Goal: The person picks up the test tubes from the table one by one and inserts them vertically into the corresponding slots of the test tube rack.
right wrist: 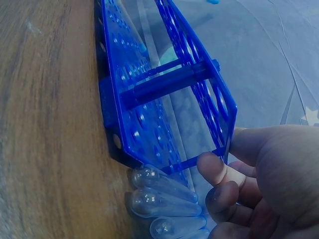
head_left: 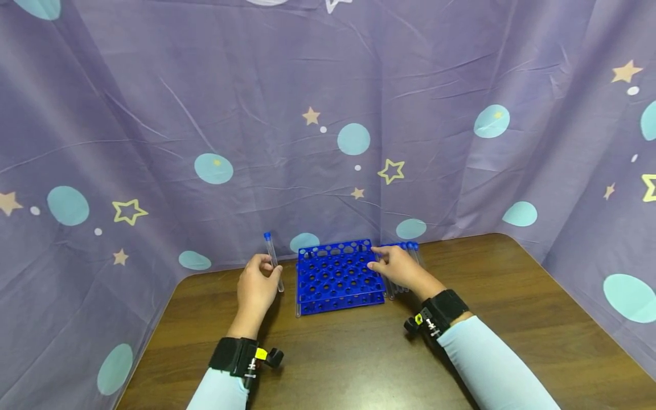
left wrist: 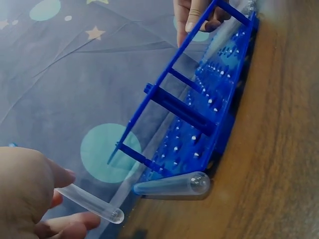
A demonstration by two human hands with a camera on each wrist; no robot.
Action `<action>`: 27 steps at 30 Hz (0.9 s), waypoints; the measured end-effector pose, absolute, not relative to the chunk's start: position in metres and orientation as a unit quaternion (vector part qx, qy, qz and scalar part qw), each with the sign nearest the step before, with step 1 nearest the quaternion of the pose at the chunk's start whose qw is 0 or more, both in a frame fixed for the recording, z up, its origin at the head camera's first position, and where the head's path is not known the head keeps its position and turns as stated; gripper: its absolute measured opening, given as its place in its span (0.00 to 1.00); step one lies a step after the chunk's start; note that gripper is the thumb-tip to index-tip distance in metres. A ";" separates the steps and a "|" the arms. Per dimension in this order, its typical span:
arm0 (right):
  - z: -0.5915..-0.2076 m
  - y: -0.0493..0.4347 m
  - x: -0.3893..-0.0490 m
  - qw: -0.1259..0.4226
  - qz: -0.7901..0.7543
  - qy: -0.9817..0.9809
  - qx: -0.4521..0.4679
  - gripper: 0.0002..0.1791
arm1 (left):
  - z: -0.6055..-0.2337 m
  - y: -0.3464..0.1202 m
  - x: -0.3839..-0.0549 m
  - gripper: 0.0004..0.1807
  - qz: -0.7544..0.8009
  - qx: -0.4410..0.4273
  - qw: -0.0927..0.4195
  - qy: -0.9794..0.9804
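Observation:
My left hand [head_left: 258, 287] pinches a clear test tube with a blue cap [head_left: 273, 259] between thumb and fingers, cap end up and slightly tilted. Its rounded bottom [left wrist: 114, 215] shows below the fingers in the left wrist view. To the right of that hand stands a blue test tube rack [head_left: 338, 273], its holes mostly bare. My right hand [head_left: 402, 267] grips the rack's right end, thumb and fingers at the upper plate's corner [right wrist: 230, 112]. Another clear test tube [left wrist: 174, 185] lies along the rack's left end.
Several blue-capped test tubes [right wrist: 159, 199] lie side by side against the rack's right end, partly hidden by the right hand in the head view. Behind the wooden table [head_left: 359, 359] hangs a purple curtain [head_left: 287, 74] with stars and dots, close to the rack.

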State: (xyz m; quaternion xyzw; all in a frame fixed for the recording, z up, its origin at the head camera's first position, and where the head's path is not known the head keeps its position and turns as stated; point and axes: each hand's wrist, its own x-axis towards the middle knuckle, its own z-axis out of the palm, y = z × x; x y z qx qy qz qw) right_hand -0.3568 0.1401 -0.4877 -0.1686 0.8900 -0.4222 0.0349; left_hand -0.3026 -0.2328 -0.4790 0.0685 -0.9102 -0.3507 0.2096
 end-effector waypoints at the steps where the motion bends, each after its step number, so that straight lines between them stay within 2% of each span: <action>1: -0.488 0.140 -0.357 0.034 -0.422 0.890 -0.170 0.34 | -0.477 -0.232 -0.302 0.20 -0.353 0.066 0.215 -0.908; 11: -0.490 0.140 -0.360 0.035 -0.420 0.891 -0.170 0.34 | -0.464 -0.234 -0.299 0.19 -0.391 0.035 0.247 -0.886; 18: -0.490 0.142 -0.359 0.036 -0.419 0.892 -0.167 0.34 | -0.468 -0.233 -0.315 0.18 -0.400 0.001 0.288 -0.870; 27: -0.490 0.141 -0.358 0.042 -0.422 0.890 -0.166 0.34 | -0.441 -0.211 -0.321 0.18 -0.376 -0.005 0.281 -0.883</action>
